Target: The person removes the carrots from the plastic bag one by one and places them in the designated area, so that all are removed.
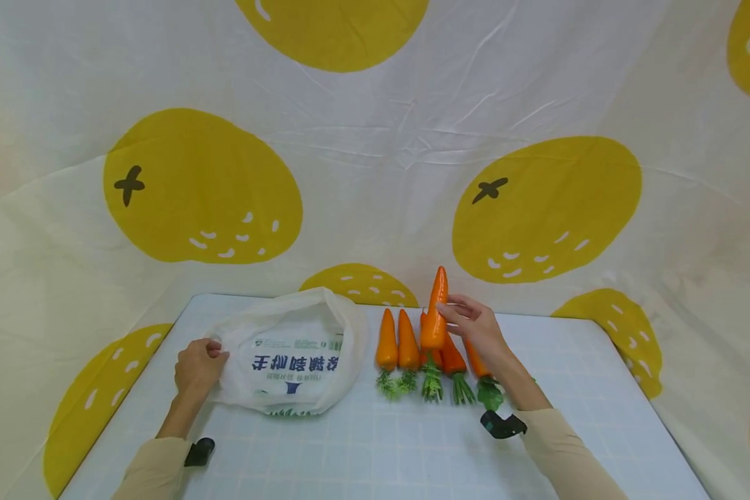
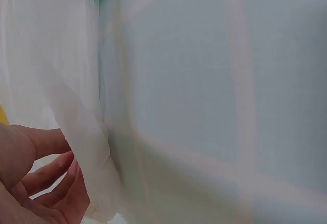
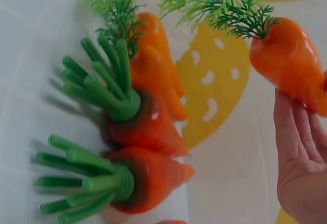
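My left hand (image 1: 196,364) pinches the left edge of a white plastic bag (image 1: 355,326), which lies on the table with its mouth spread wide. In the left wrist view, the thumb and fingers (image 2: 46,178) are partly covered by the bag's film (image 2: 84,147). My right hand (image 1: 478,330) holds an orange carrot (image 1: 436,316) by its side, tip up and leafy top down, raised above the others. Below it lie several more carrots (image 1: 386,340) in a row, some with feathery green tops and some with thick green stems (image 3: 97,183).
The table (image 1: 375,458) has a pale blue checked cover. Behind it hangs a white cloth (image 1: 375,201) printed with large yellow fruit. Printed lettering and a green pattern show on the bag. The carrots lie right of the bag, near the table's back edge.
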Demonstrator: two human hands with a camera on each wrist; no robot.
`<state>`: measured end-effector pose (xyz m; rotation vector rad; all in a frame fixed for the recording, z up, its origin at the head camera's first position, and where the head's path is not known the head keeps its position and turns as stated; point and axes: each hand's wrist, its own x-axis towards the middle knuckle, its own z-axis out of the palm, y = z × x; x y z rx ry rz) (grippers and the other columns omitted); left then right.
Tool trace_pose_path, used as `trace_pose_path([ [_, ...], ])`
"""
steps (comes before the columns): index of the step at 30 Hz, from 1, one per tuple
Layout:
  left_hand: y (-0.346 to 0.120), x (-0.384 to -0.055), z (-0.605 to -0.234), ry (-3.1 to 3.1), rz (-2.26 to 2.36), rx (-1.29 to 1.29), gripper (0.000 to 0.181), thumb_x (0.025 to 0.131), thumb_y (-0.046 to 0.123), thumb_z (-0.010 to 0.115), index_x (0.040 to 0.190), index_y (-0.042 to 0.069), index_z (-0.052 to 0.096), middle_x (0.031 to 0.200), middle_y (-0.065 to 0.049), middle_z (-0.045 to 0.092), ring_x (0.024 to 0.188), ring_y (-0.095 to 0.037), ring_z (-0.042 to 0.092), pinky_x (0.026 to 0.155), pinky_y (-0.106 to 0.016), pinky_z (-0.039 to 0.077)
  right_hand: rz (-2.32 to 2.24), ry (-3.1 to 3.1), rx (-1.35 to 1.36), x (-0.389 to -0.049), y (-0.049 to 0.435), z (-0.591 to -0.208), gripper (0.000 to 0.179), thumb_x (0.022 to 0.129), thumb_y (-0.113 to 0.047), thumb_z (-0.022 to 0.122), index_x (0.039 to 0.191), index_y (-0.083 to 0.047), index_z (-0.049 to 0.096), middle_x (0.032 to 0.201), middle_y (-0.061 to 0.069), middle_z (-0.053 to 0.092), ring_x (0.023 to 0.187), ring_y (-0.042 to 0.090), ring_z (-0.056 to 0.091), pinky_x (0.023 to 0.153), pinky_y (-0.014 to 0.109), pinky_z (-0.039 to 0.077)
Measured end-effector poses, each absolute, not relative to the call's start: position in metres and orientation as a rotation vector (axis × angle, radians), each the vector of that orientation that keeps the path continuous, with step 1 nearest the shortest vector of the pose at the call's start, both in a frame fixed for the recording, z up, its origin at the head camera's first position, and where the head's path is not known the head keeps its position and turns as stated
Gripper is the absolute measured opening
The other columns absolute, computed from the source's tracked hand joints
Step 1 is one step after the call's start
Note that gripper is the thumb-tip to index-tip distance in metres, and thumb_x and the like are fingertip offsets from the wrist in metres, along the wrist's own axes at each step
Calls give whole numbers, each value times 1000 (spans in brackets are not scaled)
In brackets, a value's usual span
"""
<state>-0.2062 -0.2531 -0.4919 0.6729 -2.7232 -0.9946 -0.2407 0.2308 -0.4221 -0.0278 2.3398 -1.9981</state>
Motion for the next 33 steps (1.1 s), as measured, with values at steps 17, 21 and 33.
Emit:
trace_pose_path([
  [17, -252, -204, -492, -2714, -1021, 670, 24, 96, 3, 67, 114, -13, 62, 100, -31, 64, 83, -41, 62, 75, -49, 56, -1895, 2454, 168, -232, 287, -431, 71, 95, -50, 69, 147, -4, 54, 136, 14, 62, 101, 7, 67, 90, 25, 56],
  [21, -252, -203, -491, -2716, -1040, 680, 25, 96, 3, 65, 116, -13, 62, 101, -31, 64, 84, -41, 62, 77, -48, 57, -1852, 2485, 198, -229, 300, -431, 74, 96, -53, 67, 149, -4, 51, 144, 19, 56, 101, 4, 66, 92, 26, 56],
  [33, -255, -204, -491, -2732, -1056, 680, 27, 97, 4, 65, 118, -12, 62, 104, -32, 64, 86, -42, 62, 78, -50, 57, -1775, 2528, 296, -217, 348, -438, 81, 96, -58, 63, 153, -3, 46, 141, 9, 57, 96, -4, 64, 87, 19, 54],
])
